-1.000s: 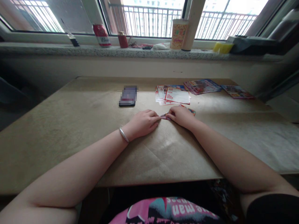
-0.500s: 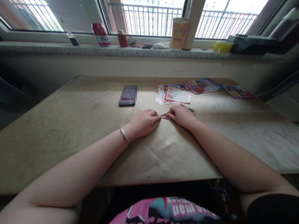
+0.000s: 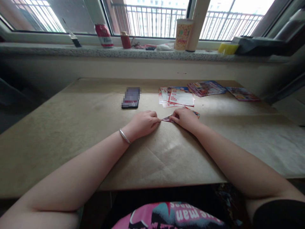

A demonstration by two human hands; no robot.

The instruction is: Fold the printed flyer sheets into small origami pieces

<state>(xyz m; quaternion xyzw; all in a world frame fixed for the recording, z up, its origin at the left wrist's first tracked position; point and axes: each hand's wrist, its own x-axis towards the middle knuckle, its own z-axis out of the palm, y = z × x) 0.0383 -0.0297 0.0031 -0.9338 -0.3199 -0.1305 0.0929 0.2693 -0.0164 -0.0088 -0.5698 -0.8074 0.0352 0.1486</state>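
A folded piece of colourful printed paper [image 3: 166, 119] lies on the table, partly covered by my right hand. Its narrow pointed end reaches toward the left. My left hand [image 3: 145, 123], with a silver bangle at the wrist, has its fingers pinched together at that pointed tip. My right hand [image 3: 184, 118] presses down on the paper with bent fingers gripping its near edge. The paper's far right corner shows past the back of the right hand. Just beyond lies a loose pile of printed leaflets [image 3: 182, 97], the top one white with red marks.
A phone [image 3: 131, 98] rests on the table [image 3: 71, 133] to the left. Stacks of colourful leaflets [image 3: 206, 88] and another small stack [image 3: 242, 93] lie at the far right. The windowsill holds a red can [image 3: 104, 35], a red bottle [image 3: 125, 40] and a paper cup [image 3: 183, 34].
My left hand has slid slightly left, to the very tip of the folded paper, so more of the point shows. My right hand stays nearly in place.
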